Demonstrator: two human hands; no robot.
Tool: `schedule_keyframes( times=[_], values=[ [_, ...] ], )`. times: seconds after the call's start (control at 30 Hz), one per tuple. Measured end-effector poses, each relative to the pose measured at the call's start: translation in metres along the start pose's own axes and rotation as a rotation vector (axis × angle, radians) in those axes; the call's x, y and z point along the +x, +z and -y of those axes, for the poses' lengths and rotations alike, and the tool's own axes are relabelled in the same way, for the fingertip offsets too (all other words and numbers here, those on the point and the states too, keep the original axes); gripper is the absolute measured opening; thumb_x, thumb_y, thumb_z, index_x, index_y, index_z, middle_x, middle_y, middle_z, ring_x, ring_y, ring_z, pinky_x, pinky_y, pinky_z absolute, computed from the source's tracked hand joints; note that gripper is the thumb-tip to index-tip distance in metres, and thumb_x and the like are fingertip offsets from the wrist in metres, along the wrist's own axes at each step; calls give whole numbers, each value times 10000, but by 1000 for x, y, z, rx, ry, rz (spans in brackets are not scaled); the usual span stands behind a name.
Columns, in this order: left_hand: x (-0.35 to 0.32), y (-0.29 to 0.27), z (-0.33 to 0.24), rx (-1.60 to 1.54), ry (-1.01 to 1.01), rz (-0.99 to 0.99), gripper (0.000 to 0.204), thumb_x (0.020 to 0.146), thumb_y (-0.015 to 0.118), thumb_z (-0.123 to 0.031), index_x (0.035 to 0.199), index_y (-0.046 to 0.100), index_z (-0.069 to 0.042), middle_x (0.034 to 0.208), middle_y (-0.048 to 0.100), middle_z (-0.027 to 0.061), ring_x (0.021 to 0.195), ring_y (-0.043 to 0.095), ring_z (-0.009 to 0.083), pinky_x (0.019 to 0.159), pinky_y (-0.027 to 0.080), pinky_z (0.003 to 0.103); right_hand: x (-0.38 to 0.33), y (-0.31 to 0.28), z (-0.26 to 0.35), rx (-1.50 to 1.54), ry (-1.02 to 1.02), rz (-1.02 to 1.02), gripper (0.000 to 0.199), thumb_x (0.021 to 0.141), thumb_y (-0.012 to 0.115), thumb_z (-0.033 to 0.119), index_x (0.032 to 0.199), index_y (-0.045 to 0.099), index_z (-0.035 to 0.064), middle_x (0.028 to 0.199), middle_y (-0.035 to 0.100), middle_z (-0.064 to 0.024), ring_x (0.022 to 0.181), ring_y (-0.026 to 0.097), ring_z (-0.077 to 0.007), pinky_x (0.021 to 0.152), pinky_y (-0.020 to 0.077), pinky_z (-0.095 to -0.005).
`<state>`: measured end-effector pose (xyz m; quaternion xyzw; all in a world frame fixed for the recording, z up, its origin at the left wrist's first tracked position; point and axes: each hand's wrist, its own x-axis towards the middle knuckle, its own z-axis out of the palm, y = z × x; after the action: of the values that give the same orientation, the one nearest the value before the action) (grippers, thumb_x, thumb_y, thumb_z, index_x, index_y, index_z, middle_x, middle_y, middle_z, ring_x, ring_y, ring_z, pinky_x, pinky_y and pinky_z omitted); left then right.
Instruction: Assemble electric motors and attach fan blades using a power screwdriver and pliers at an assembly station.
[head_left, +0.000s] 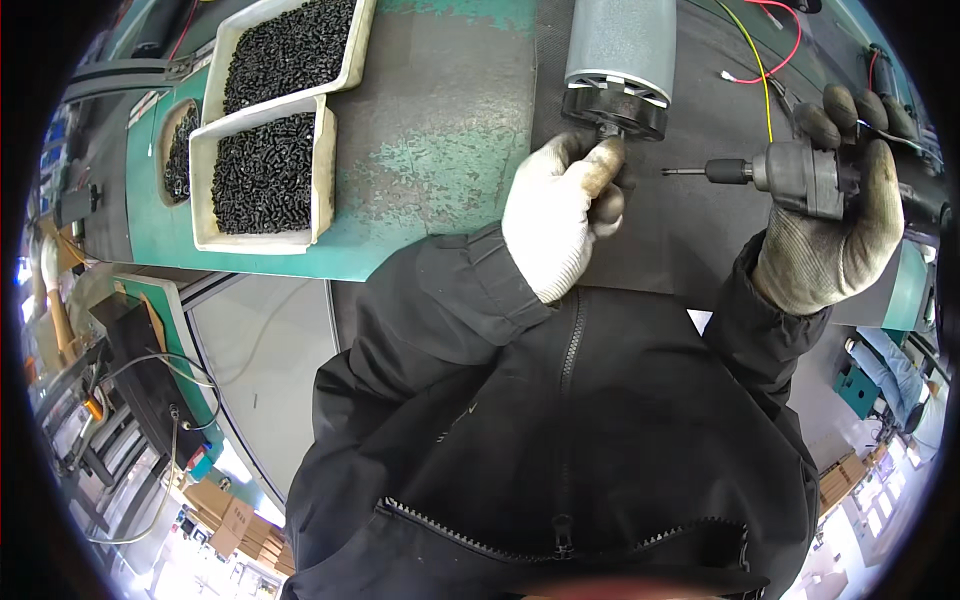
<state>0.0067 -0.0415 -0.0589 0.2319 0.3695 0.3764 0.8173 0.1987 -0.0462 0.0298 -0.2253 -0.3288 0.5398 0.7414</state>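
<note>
A silver cylindrical motor (620,40) with a black end piece (614,106) lies on the dark mat in front of me. At the near end of it, my gloved left hand (560,205) pinches the short metal shaft (611,131) between thumb and fingers. My gloved right hand (830,235) is wrapped round a power screwdriver (805,178). Its thin bit (685,172) points left, toward my left hand, and touches nothing. Part of the tool's body is hidden behind my right fingers.
Two white bins (322,190) of small black parts stand at the left, beside an oval cutout (165,165) holding more. Red and yellow-green wires (765,75) run along the far right. A person in light blue (890,365) is at the right edge.
</note>
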Motion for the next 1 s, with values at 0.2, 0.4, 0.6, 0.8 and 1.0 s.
schedule_keyframes(
  times=[0.2, 0.4, 0.6, 0.8, 1.0],
  values=[
    [-1, 3, 9, -970, -442, -43, 278, 994, 431, -261, 990, 515, 3, 765, 506, 63, 433, 295, 70, 470, 365, 242, 17, -12, -4, -244, -197, 31, 380, 857, 576, 50, 1210, 462, -32, 1104, 560, -175, 938, 498, -245, 802, 456, -365],
    [6, -3, 16, -798, -334, 132, 365, 992, 437, -313, 1065, 522, 34, 810, 546, 51, 602, 407, 84, 538, 392, 243, 10, -2, -15, -165, -74, 70, 372, 902, 543, 127, 1229, 465, -33, 1138, 555, -229, 945, 539, -253, 646, 526, -408],
    [1, 8, 3, -396, -207, -62, 348, 1006, 401, -279, 1085, 513, 41, 824, 552, 71, 553, 397, 84, 521, 376, 241, 7, 13, -38, -164, -247, 142, 374, 894, 542, 86, 1234, 461, -47, 1109, 584, -196, 960, 601, -320, 657, 612, -455],
    [7, 0, 7, -832, -355, 172, 341, 1016, 371, -253, 1095, 506, 50, 813, 537, 64, 531, 370, 66, 507, 355, 229, 10, 1, -29, -170, -230, 74, 353, 909, 520, 104, 1224, 463, -46, 1093, 563, -205, 945, 562, -293, 612, 614, -445],
    [8, -7, 14, -762, -331, 138, 327, 1010, 402, -266, 1020, 527, 36, 730, 517, 61, 575, 468, 110, 539, 400, 275, 6, 6, -42, -228, -144, 122, 338, 907, 530, 82, 1228, 474, -8, 1079, 547, -221, 915, 540, -282, 568, 610, -462]
  ],
)
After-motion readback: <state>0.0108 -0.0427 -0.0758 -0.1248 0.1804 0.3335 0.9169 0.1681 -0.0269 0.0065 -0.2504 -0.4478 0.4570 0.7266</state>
